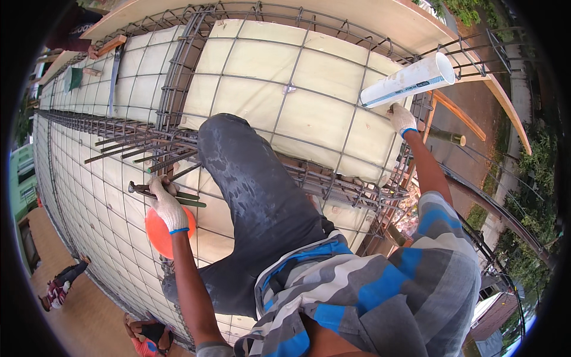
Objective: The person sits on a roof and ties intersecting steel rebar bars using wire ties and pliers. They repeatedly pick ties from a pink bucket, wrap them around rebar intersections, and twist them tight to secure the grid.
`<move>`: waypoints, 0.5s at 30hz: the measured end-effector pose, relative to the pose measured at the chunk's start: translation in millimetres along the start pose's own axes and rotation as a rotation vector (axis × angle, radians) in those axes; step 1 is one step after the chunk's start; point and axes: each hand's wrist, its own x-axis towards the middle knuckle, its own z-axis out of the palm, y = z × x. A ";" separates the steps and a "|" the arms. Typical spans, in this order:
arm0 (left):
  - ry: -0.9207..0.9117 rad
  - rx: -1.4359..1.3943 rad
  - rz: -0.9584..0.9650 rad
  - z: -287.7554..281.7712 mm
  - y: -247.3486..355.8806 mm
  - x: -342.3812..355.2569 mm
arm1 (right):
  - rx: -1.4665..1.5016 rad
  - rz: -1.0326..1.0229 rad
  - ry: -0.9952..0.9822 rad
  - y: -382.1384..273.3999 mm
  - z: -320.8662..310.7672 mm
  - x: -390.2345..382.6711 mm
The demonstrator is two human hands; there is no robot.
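My left hand (168, 207), in a white glove with a blue cuff, is closed on a dark long-handled metal tool (189, 198) lying across the steel rebar mesh (89, 178). A round orange object (156, 235) shows just below that hand. My right hand (402, 119), gloved the same way, grips the lower end of a white plastic pipe (410, 80) that sticks up and to the right from the rebar cage (357, 191). My bent leg in dark trousers (250, 178) rests on the mesh between both hands.
White blocks (309, 107) fill the squares under the mesh. A bundle of loose bar ends (137, 146) juts left of my knee. Wooden formwork (380, 24) rims the far edge. Far below, two people (59, 284) (148, 332) are on brown ground; trees stand at right.
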 end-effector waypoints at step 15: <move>-0.034 -0.029 -0.022 23.7 -1.4 0.0 | -0.441 -0.196 0.098 -149.3 46.5 153.6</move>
